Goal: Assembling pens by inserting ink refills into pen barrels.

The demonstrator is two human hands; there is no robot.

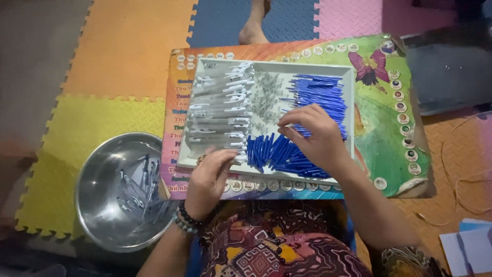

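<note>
Far left: steel bowl (119, 191) on the yellow foam mat (97, 120), holding a loose heap of assembled pens (141, 192); probably set low at the near left so the left hand could drop finished pieces in without a reach.

Right of the bowl: shallow white tray (349, 97) on a colourful printed board (394, 128), the board most likely there as a flat, firm base over the soft mats. Down the board's left edge, a column of coloured lettering; along its far, near and right borders, rows of small round badges; at the far right corner, a purple butterfly picture (370, 65).

Inside the tray, parts sorted by kind, presumably to keep each within easy pick: grey-white pen barrels (220, 110) stacked at the left, small metal springs (265, 100) in the middle, blue refills (320, 95) at the far right, short blue caps (274, 151) at the near middle.

Left hand (209, 179) at the tray's near-left rim, beaded bracelet on the wrist, fingers curled together, seemingly around a small part; too hidden to tell what.

Right hand (313, 136) over the blue pieces, fingertips drawn together in a pinch at the near edge of the refills; whether anything was caught in the pinch, not clear.

Far right: a dark tray (451, 77) on the orange mat, and white papers (471, 249) at the near right corner.
</note>
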